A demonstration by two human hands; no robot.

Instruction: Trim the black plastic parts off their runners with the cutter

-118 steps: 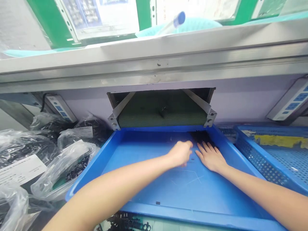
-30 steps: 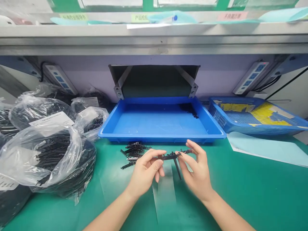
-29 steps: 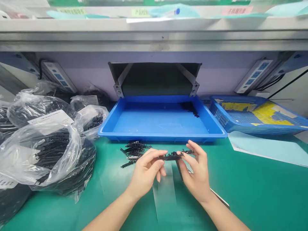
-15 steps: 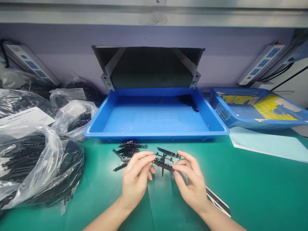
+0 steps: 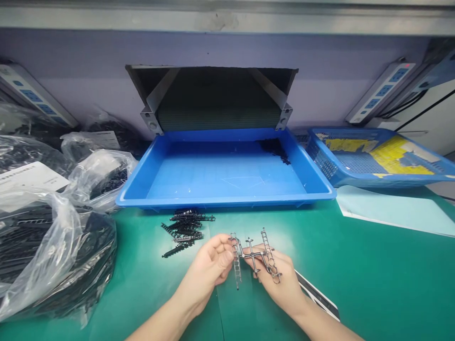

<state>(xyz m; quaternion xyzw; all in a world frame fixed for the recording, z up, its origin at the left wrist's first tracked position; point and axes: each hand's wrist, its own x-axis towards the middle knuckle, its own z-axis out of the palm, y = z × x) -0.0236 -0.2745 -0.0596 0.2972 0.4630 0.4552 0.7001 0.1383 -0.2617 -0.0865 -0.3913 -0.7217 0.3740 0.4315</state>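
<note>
Both hands hold a black plastic sprue (image 5: pixel 253 255), a cross-shaped runner with a ladder-like strip at each side. My left hand (image 5: pixel 209 267) pinches the left strip (image 5: pixel 237 267) between thumb and fingers. My right hand (image 5: pixel 282 279) is closed at the runner and the right strip (image 5: pixel 269 258), its fingers partly hidden behind them. To the left of the sprue, a small pile of loose black strips (image 5: pixel 186 229) lies on the green table (image 5: pixel 377 274), just in front of a blue tray (image 5: pixel 227 201).
Clear plastic bags (image 5: pixel 53 265) full of black parts crowd the left side. A blue basket (image 5: pixel 355 177) with yellow patches stands at the right, behind a pale sheet (image 5: pixel 391 210). A black-and-white object (image 5: pixel 320 296) lies partly under my right forearm. A conveyor-like opening (image 5: pixel 218 99) is above the tray.
The sprue has turned from lying crosswise with its strips sideways to having them point away from me. My hands have shifted their grip and come slightly nearer me.
</note>
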